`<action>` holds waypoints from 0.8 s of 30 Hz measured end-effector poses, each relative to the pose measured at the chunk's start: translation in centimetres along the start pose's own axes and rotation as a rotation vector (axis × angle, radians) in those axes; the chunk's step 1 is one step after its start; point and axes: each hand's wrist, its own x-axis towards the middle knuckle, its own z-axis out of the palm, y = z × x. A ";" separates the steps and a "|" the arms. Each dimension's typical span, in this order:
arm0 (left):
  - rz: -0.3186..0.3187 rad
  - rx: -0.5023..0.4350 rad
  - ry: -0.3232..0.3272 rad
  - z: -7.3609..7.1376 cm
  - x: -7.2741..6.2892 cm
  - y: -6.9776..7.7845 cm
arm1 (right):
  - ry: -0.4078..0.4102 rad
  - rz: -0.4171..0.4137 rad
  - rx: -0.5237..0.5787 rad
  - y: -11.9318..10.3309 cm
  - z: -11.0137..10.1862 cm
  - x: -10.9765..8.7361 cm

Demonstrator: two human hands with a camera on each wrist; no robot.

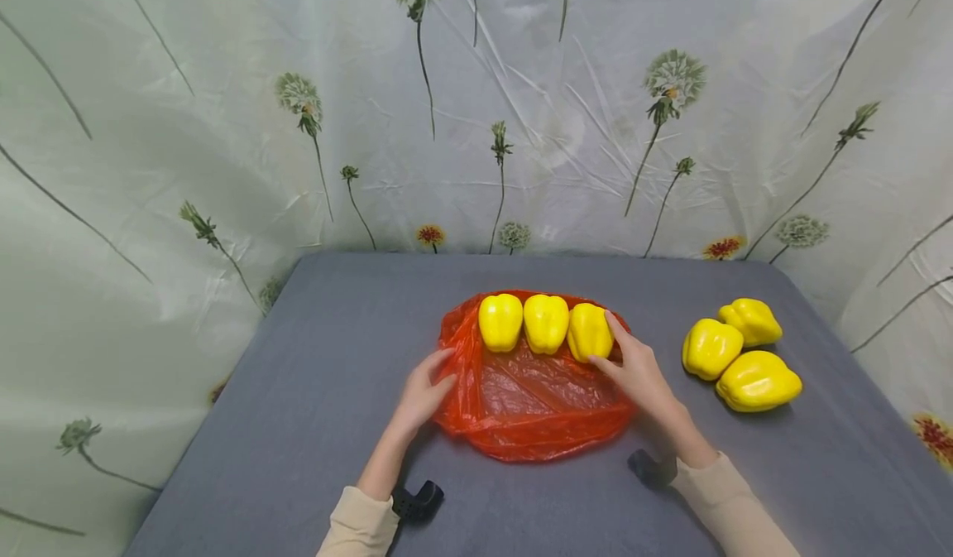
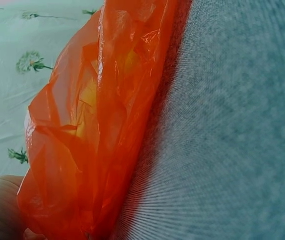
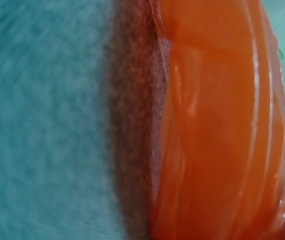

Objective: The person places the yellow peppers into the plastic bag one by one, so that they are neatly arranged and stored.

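A red plastic bag lies spread wide at its mouth on the grey table. Three yellow bell peppers stand in a row along its far side: a left one, a middle one and a right one. My right hand holds the right pepper, thumb at its near side and fingers at its right. At the bag's left edge, my left hand touches the plastic with thumb and fingers spread apart. In the left wrist view, yellow shows through the bag's wall. Orange-red plastic fills much of the right wrist view.
Right of the bag, three more yellow bell peppers lie close together: a rear one, a left one and a front one. A pale curtain with dandelion prints hangs behind the grey table. Both wrists wear black devices.
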 end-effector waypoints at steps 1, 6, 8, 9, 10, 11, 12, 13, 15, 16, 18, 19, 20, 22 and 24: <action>0.003 0.007 0.000 0.0 0.0 0.0 | 0.004 -0.001 0.000 0.0 0.0 0.0; 0.000 0.018 0.007 -0.1 0.1 0.0 | 0.012 0.010 0.007 -0.1 0.1 0.1; 0.003 0.019 0.011 -0.1 0.1 0.0 | 0.007 0.020 0.014 -0.2 0.1 0.1; 0.006 0.021 0.014 -0.1 0.1 0.0 | 0.002 0.026 0.020 -0.2 0.1 0.1; 0.008 0.023 0.017 0.0 0.2 -0.1 | -0.003 0.032 0.023 -0.3 0.1 0.1; 0.011 0.025 0.020 0.0 0.2 -0.1 | -0.009 0.035 0.028 -0.3 0.1 0.0; 0.011 0.023 0.023 0.0 0.2 -0.1 | -0.015 0.036 0.032 -0.3 0.0 0.0; 0.011 0.019 0.025 0.0 0.3 -0.1 | -0.019 0.037 0.037 -0.4 0.0 0.0; 0.013 0.012 0.027 0.1 0.3 -0.1 | -0.029 0.038 0.043 -0.4 -0.2 -0.1; 0.012 0.008 0.028 0.1 0.3 -0.1 | -0.034 0.037 0.044 -0.5 -0.3 -0.1; 0.011 -0.004 0.027 0.1 0.3 0.0 | -0.046 0.038 0.054 -0.5 -0.6 -0.1; 0.011 -0.007 0.029 0.1 0.3 0.0 | -0.053 0.044 0.059 -0.5 -0.7 -0.2; 0.011 -0.010 0.030 0.1 0.3 0.0 | -0.060 0.050 0.064 -0.5 -0.9 -0.3; 0.007 -0.010 0.031 0.1 0.2 -0.1 | -0.070 0.058 0.078 -0.5 -1.3 -0.5; 0.005 -0.007 0.032 0.1 0.2 -0.1 | -0.075 0.067 0.076 -0.5 -1.7 -0.7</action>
